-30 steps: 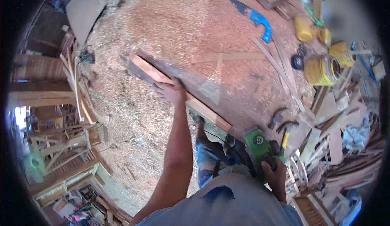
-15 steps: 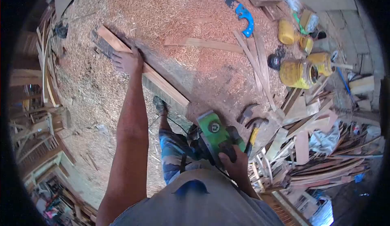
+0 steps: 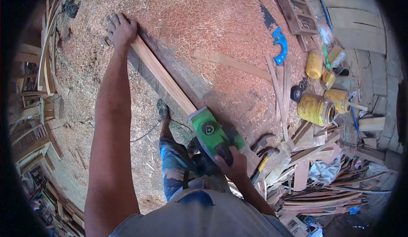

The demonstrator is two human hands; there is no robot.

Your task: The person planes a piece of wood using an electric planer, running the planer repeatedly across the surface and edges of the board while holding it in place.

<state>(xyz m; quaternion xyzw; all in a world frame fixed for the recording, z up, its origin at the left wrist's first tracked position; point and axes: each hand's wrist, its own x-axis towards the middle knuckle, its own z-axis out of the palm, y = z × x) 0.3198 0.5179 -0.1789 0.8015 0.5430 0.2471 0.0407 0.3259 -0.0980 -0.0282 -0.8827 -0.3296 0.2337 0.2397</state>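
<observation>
A long, narrow wooden strip (image 3: pixel 163 76) lies slantwise on a darker board (image 3: pixel 146 74) low over the shavings. My left hand (image 3: pixel 122 30) is closed over the strip's far end, thumb on one side and fingers on the other; that end is hidden beneath it. My right hand (image 3: pixel 233 164) is wrapped around the black rear handle of a green electric planer (image 3: pixel 208 135). The planer's front edge meets the near end of the strip. Its underside is hidden.
Shavings cover the ground. A blue-handled saw (image 3: pixel 279 45), a flat board (image 3: pixel 233 65) and yellow jars (image 3: pixel 312 109) lie ahead and right. A hammer (image 3: pixel 264 160) is beside the planer, near piled offcuts (image 3: pixel 314 143). A cord (image 3: pixel 146 133) runs by my foot (image 3: pixel 162 109).
My left hand has slid away from me to the strip's far end. My right hand has brought the planer up against the strip's near end, where there was a gap before.
</observation>
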